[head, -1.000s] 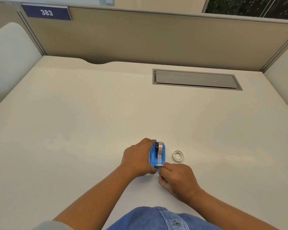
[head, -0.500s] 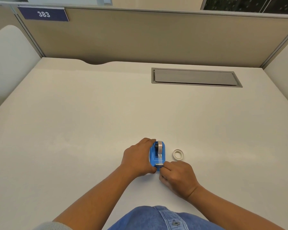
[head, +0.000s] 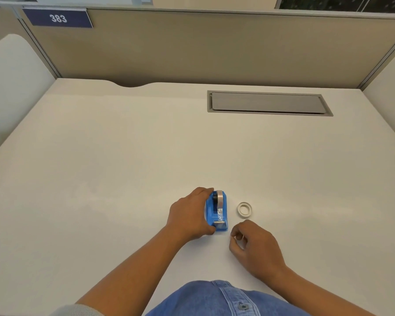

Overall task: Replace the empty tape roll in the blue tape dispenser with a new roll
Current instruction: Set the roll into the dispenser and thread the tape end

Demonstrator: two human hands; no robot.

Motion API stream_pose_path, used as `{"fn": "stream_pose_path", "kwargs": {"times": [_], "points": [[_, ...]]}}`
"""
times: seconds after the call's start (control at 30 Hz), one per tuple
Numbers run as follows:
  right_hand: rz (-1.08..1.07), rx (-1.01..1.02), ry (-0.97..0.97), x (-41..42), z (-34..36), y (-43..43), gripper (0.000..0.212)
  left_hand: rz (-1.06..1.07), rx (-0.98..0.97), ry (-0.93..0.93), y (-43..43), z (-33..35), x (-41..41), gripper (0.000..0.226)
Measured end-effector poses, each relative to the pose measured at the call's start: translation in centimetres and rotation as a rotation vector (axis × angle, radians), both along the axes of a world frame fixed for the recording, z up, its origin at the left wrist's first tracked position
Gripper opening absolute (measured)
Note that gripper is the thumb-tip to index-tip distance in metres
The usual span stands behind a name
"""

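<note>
The blue tape dispenser (head: 217, 213) stands on the white desk (head: 123, 179) near its front edge. A roll of tape (head: 219, 197) sits in it, and a strip runs down to the cutter at the near end. My left hand (head: 189, 214) grips the dispenser's left side. An empty white tape core (head: 244, 209) lies flat on the desk just right of the dispenser. My right hand (head: 253, 246) hovers near the dispenser's front right corner, apart from it, fingers curled with thumb and forefinger pinched; nothing is visible between them.
A grey cable hatch (head: 268, 103) is set into the desk at the back right. Beige partition walls (head: 192, 46) close the desk at the back, and white side panels (head: 12, 87) stand at left and right.
My right hand has pulled away from the dispenser's cutter end, back and to the right. My left hand stays on the dispenser.
</note>
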State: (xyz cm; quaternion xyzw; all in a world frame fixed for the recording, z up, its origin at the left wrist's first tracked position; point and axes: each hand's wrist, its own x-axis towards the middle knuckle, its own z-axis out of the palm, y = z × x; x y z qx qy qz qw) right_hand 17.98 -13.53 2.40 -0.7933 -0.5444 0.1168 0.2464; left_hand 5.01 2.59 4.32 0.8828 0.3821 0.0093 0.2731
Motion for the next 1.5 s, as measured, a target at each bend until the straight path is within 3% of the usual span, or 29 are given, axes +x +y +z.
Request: {"fn": "stream_pose_path", "kwargs": {"times": [0.13, 0.2, 0.3, 0.67, 1.3, 1.5], "points": [[-0.08, -0.029, 0.305, 0.0, 0.6, 1.0, 0.026, 0.003, 0.003, -0.012, 0.0, 0.0, 0.1, 0.1], [-0.107, -0.011, 0.36, -0.2, 0.8, 1.9, 0.022, 0.008, 0.003, -0.021, 0.0, -0.1, 0.1, 0.1], [-0.135, -0.002, 0.323, -0.4, 0.7, 2.7, 0.017, 0.005, 0.007, -0.034, 0.0, -0.1, 0.1, 0.099], [-0.097, -0.067, 0.108, -0.1, 0.1, 3.3, 0.03, 0.005, 0.015, -0.057, -0.3, -0.1, -0.1, 0.097], [-0.013, -0.103, -0.025, -0.3, -0.3, 3.6, 0.042, -0.01, 0.094, -0.057, -0.5, -0.8, 0.4, 0.1], [0.03, -0.111, 0.045, 0.0, -0.3, 2.7, 0.035, -0.046, 0.052, -0.096, -0.7, -1.5, -0.3, 0.103]]}}
